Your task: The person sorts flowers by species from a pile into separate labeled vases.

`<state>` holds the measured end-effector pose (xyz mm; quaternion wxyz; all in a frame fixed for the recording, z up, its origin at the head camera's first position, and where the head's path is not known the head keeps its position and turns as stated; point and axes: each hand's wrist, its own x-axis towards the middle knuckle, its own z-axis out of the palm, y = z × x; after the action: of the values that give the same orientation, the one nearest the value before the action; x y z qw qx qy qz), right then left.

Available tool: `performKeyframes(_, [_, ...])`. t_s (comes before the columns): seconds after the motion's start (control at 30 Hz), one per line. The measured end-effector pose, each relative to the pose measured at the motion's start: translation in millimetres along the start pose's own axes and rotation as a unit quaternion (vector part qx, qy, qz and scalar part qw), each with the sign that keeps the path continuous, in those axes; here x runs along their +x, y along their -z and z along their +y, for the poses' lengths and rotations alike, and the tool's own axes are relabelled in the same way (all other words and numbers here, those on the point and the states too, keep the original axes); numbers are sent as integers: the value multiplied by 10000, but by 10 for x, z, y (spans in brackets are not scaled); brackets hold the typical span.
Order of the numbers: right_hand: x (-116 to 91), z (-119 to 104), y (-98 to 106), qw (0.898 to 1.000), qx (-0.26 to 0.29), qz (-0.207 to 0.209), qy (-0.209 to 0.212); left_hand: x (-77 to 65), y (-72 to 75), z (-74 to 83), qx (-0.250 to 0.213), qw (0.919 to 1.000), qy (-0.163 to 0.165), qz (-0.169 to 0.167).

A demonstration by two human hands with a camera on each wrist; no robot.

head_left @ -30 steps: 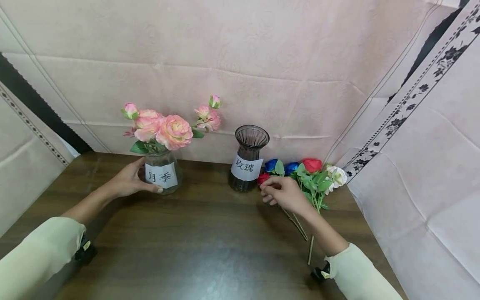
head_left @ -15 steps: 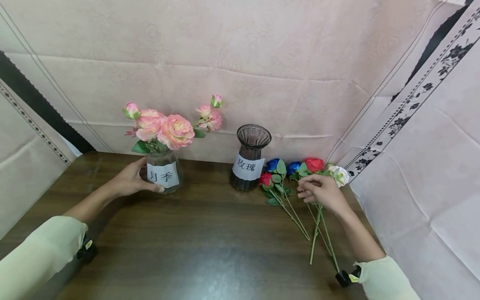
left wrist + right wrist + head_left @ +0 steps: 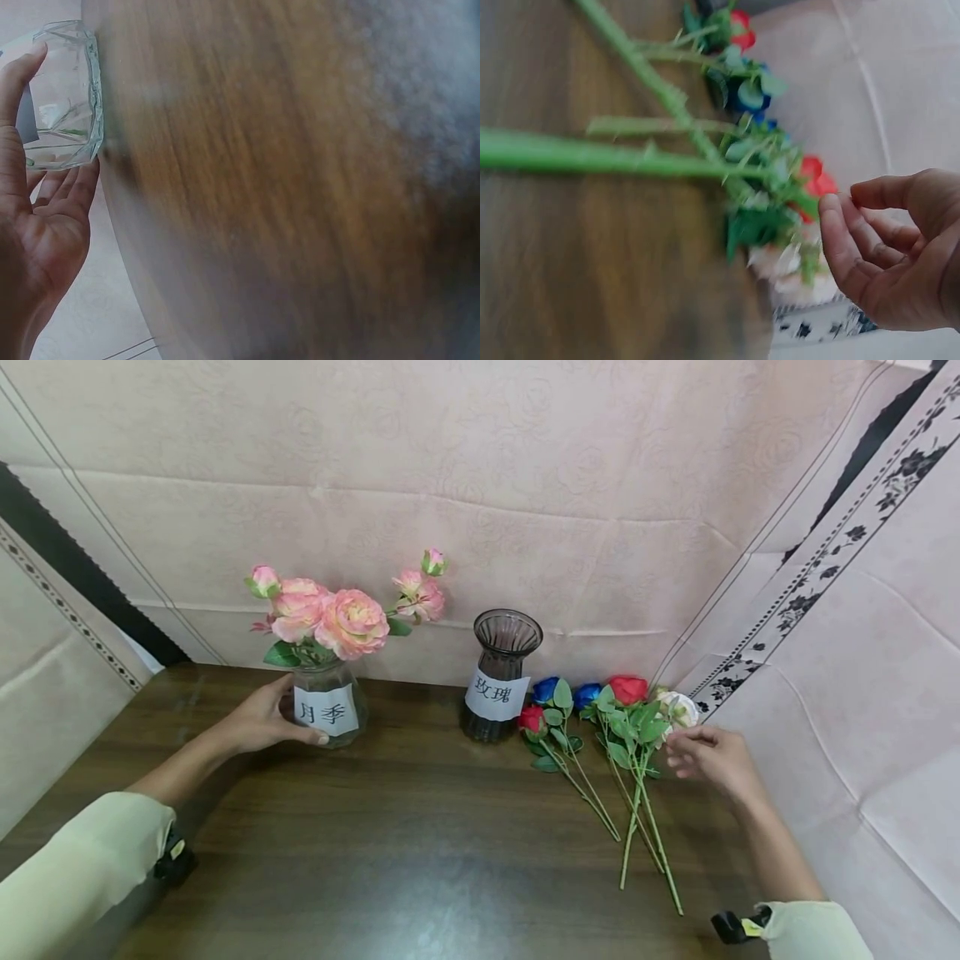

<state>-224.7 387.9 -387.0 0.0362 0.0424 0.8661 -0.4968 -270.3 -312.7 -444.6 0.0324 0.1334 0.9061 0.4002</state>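
Observation:
My left hand (image 3: 264, 717) grips a clear glass vase (image 3: 324, 677), thumb across the front and fingers behind. The vase bears a white paper label (image 3: 327, 710) and holds pink artificial flowers (image 3: 351, 623). In the left wrist view its base (image 3: 71, 82) shows above the palm. At the right, my right hand (image 3: 716, 764) hovers beside a white flower (image 3: 681, 710), fingers loosely bent around nothing. Left of that flower lie a red rose (image 3: 628, 689), blue roses (image 3: 587, 695) and a smaller red rose (image 3: 532, 719), their green stems pointing toward me.
A dark ribbed glass vase (image 3: 501, 662) with a white label (image 3: 495, 695) stands upright beside the roses, no flowers in it. The brown wooden table (image 3: 390, 827) meets a pale cloth backdrop (image 3: 480, 510) behind. Another cloth (image 3: 847, 760) bounds the right side.
My right hand has moved right, from above the small red rose, past the larger red rose, to the white flower. My left hand stays on the clear vase.

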Motion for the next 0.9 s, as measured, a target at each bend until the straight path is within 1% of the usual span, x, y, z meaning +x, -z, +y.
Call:
performKeyframes(0.07, [-6,112,48,9994,-158,-267,-164,6,-1,-10,-8,10000,-3,-9])
performKeyframes(0.1, [1,181,66,9984,-204,-463,-258,9,-1,-15,-11,10000,-9,-14])
performKeyframes(0.2, [15,365,77,9929,-135,-1008,-617,17,-2,-25,-8,10000,-11,-25])
performKeyframes(0.27, [14,456,47,9892,-37,-1219,-817,15,1,-22,-6,10000,-12,-26])
performKeyframes(0.33, [-10,502,-3,9868,59,-1285,-985,10,4,-20,-6,10000,-7,-27])
performKeyframes(0.4, [-32,518,-53,9862,81,-1282,-1048,5,7,-20,9,10000,-4,-18])
performKeyframes(0.67, [-91,442,-158,9851,8,-1382,-1020,10,6,-34,26,10000,-23,3])
performKeyframes(0.9, [-118,382,-238,9816,58,-1652,-958,19,3,-38,-12,10000,-29,-18])
